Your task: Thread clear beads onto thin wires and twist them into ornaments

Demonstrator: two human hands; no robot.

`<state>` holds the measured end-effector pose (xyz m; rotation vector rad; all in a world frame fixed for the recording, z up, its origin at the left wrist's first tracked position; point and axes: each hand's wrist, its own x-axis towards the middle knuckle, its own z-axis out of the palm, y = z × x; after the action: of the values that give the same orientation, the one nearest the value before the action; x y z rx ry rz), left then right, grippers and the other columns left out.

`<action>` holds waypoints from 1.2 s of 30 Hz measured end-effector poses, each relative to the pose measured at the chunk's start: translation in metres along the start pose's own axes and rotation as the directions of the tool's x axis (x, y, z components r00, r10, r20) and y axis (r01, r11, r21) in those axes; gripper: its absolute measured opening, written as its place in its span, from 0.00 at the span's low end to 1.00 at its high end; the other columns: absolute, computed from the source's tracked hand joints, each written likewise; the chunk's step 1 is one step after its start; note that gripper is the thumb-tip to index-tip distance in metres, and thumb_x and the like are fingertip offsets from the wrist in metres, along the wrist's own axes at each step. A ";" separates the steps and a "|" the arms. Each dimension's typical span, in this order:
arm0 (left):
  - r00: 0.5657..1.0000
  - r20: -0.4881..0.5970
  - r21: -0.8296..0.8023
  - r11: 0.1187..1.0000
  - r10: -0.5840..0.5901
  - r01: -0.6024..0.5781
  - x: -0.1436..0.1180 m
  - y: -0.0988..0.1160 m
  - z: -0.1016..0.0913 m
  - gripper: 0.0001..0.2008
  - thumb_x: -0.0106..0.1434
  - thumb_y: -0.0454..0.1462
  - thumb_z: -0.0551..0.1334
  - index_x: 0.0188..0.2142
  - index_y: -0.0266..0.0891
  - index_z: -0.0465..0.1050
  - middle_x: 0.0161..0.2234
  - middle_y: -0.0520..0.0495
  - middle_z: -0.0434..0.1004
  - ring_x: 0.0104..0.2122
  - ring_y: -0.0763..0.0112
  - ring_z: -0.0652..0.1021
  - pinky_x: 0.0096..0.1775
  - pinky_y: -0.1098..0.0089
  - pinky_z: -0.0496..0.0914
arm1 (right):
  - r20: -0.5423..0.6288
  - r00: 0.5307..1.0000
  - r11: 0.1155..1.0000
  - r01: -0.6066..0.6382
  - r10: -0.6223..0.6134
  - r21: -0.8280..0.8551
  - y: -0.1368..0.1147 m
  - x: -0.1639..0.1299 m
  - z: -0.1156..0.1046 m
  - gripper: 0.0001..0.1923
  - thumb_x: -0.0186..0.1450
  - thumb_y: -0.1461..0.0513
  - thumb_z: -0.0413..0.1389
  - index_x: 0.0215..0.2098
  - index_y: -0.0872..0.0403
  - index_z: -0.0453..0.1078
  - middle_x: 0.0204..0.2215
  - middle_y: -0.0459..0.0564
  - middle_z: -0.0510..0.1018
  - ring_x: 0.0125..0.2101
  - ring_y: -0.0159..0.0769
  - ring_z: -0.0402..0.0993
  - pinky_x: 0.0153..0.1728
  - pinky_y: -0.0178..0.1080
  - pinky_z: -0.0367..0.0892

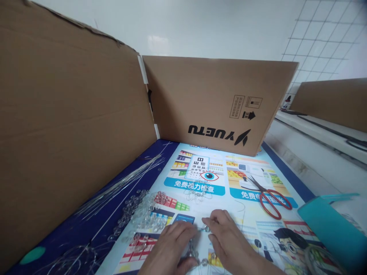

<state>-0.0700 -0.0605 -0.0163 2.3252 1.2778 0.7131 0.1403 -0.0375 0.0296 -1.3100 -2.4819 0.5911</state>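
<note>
A clear bead (206,228) was pinched between the fingertips of the left hand (172,246) and right hand (229,242); loose beads (146,217) lay leftward. Thread should be kept taut.

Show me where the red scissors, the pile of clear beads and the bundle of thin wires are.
red scissors (271,199): head view, on the crossing by the handles.
pile of clear beads (145,214): head view, middle of the heap.
bundle of thin wires (126,179): head view, midway along the strands.
</note>
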 end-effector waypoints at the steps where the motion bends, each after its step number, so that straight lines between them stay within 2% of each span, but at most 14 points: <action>1: 1.000 0.010 0.007 1.000 -0.006 0.006 0.001 0.000 -0.001 0.30 0.48 0.33 0.67 0.51 0.49 0.65 0.49 0.47 0.71 0.48 0.55 0.70 0.49 0.54 0.64 | -0.006 1.000 1.000 0.003 -0.003 -0.006 0.000 0.000 -0.001 0.19 0.61 0.67 0.46 0.49 0.51 0.64 0.42 0.51 0.65 0.42 0.38 0.60 0.44 0.39 0.60; 8: 0.992 0.116 0.089 0.995 -0.045 0.035 0.002 0.000 -0.010 0.26 0.51 0.38 0.67 0.50 0.52 0.65 0.51 0.49 0.69 0.50 0.55 0.68 0.51 0.53 0.61 | 0.050 0.997 0.995 0.062 -0.058 -0.079 0.006 -0.001 -0.004 0.15 0.62 0.64 0.47 0.47 0.50 0.65 0.43 0.49 0.67 0.43 0.39 0.58 0.44 0.41 0.57; 16: 0.995 0.086 0.265 0.964 -0.041 0.017 -0.003 -0.002 -0.013 0.27 0.54 0.45 0.64 0.53 0.54 0.64 0.56 0.44 0.64 0.53 0.46 0.65 0.49 0.45 0.60 | 0.013 0.999 0.994 0.050 -0.049 -0.099 0.003 -0.007 -0.004 0.19 0.62 0.62 0.48 0.52 0.48 0.62 0.43 0.48 0.66 0.43 0.39 0.58 0.43 0.41 0.55; 21: 0.998 0.056 0.256 0.967 -0.015 0.001 -0.005 -0.001 -0.010 0.27 0.54 0.43 0.64 0.54 0.52 0.64 0.55 0.44 0.66 0.53 0.47 0.66 0.49 0.46 0.62 | -0.016 0.999 0.994 0.037 -0.039 -0.107 0.005 -0.008 -0.001 0.21 0.61 0.62 0.50 0.53 0.46 0.62 0.39 0.48 0.65 0.41 0.39 0.59 0.42 0.42 0.55; 27: 1.000 0.014 0.170 0.985 -0.010 0.008 -0.002 0.010 -0.016 0.24 0.53 0.36 0.63 0.51 0.47 0.66 0.51 0.46 0.70 0.50 0.55 0.68 0.50 0.52 0.64 | -0.016 0.996 0.991 0.084 -0.086 -0.099 0.014 -0.008 0.005 0.24 0.60 0.61 0.50 0.55 0.47 0.58 0.42 0.50 0.64 0.42 0.41 0.58 0.43 0.45 0.56; 32: 0.998 0.046 0.172 0.985 -0.030 0.021 0.002 0.018 -0.021 0.19 0.54 0.37 0.64 0.47 0.47 0.68 0.44 0.47 0.73 0.45 0.57 0.71 0.47 0.52 0.65 | -0.043 0.990 0.988 0.131 -0.135 -0.080 0.018 -0.011 0.009 0.23 0.61 0.64 0.49 0.55 0.46 0.58 0.46 0.51 0.63 0.45 0.42 0.57 0.45 0.45 0.55; 36: 0.998 0.063 0.221 0.975 -0.023 0.008 0.002 0.021 -0.024 0.16 0.54 0.37 0.64 0.44 0.46 0.71 0.43 0.46 0.73 0.43 0.56 0.71 0.45 0.52 0.65 | -0.047 0.990 0.989 0.130 -0.133 -0.071 0.017 -0.012 0.009 0.21 0.61 0.65 0.49 0.52 0.47 0.60 0.45 0.51 0.63 0.45 0.42 0.57 0.45 0.46 0.55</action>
<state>-0.0695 -0.0675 0.0150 2.4873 1.4076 0.5077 0.1557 -0.0404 0.0132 -1.1582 -2.5421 0.4404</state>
